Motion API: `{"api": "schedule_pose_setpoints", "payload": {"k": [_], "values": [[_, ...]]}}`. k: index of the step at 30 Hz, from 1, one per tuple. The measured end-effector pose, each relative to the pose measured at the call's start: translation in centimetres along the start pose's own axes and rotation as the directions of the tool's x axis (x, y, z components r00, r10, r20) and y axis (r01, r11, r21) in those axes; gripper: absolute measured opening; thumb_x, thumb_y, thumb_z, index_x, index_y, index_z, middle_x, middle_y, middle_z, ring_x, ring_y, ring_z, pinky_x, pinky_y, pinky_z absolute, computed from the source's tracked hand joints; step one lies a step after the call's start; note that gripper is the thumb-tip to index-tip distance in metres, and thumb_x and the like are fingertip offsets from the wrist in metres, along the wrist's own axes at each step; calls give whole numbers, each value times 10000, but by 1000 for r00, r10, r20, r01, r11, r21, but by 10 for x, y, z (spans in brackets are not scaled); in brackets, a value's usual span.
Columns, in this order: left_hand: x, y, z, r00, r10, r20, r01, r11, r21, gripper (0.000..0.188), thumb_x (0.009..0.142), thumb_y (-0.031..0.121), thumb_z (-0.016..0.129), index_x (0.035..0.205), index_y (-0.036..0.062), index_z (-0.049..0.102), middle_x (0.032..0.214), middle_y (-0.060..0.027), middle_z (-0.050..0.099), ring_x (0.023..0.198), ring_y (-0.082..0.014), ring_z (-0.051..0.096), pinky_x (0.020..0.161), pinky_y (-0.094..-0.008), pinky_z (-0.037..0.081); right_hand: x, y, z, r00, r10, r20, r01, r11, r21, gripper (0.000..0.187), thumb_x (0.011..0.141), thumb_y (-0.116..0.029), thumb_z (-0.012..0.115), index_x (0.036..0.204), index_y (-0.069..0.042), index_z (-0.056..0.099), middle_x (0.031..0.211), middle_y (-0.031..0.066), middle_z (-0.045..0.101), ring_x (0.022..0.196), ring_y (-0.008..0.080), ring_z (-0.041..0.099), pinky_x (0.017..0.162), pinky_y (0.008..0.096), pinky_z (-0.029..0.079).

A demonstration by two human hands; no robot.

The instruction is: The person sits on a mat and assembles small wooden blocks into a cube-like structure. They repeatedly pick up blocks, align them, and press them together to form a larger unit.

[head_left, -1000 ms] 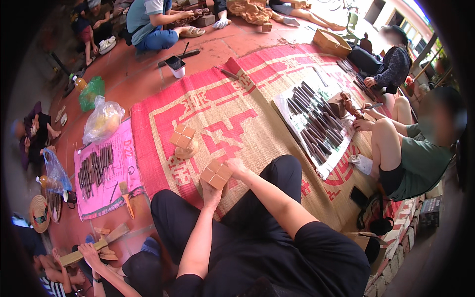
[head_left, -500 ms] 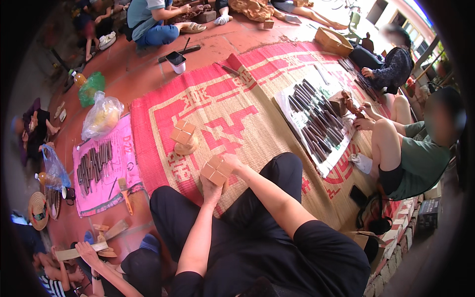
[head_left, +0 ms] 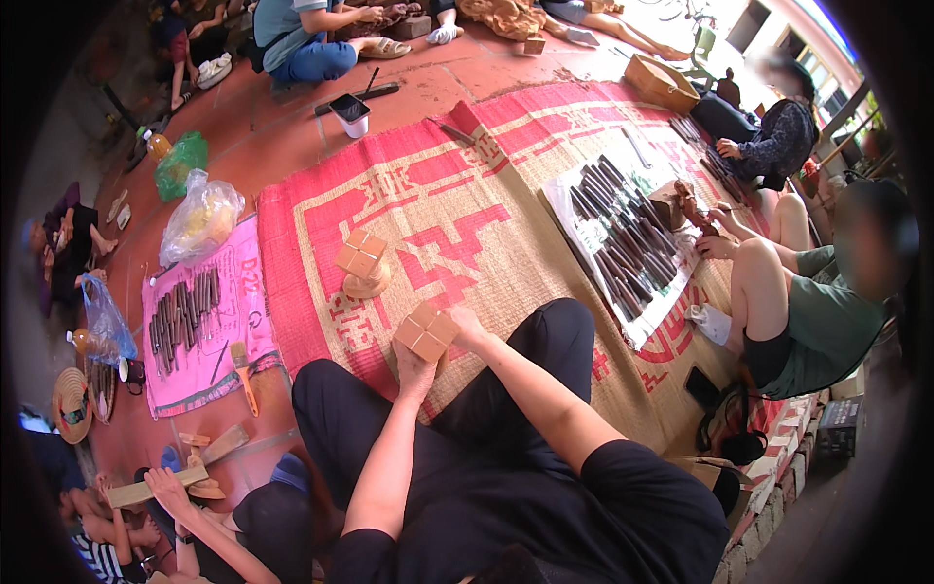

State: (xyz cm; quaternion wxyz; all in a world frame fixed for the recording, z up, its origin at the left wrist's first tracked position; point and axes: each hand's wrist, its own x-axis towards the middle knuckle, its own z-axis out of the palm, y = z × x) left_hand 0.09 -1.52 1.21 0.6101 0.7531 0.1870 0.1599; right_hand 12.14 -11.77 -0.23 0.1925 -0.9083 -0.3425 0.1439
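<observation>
Between my two hands, above my crossed legs, I hold a light-brown wooden block (head_left: 426, 329) with pale lines crossing on its top face. My left hand (head_left: 416, 370) grips its near lower side. Closed at the block's right edge is my right hand (head_left: 468, 328), its fingertips partly hidden behind the wood. Ahead and to the left, a similar wooden block (head_left: 360, 251) with crossing lines rests on a round wooden piece (head_left: 370, 282) on the woven mat (head_left: 321, 209).
Many dark-handled carving tools (head_left: 623, 234) lie on a white sheet to the right. More tools (head_left: 182, 316) and a brush (head_left: 245, 378) lie on a pink sheet at left. Beside the white sheet, a person (head_left: 817, 321) works on a brown carving. Another person's hands (head_left: 173, 492) hold wood at lower left.
My hands and the block stay almost in place. The view has shifted very slightly; my right hand has moved a touch to the right along the block's edge.
</observation>
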Motion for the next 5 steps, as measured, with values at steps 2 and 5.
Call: {"api": "schedule_pose_setpoints", "payload": {"k": [2,5], "values": [[-1,6,0,1000,5,19,-4,1000,-7,706,709,476,678,1192,41,400,1159,-148,393,1116,-302,367,938,-404,319,-5,1,5,996,65,-52,-63,997,44,290,794,-330,487,912,-116,643,785,163,640,742,304,629,631,409,491],[1,8,-4,999,21,34,-24,998,66,684,754,433,649,1259,84,348,1195,-135,378,1153,-319,341,986,-398,287,-6,-1,-7,998,56,35,-57,998,33,385,812,-376,466,1046,-117,629,812,147,652,773,289,639,668,395,505]]}}
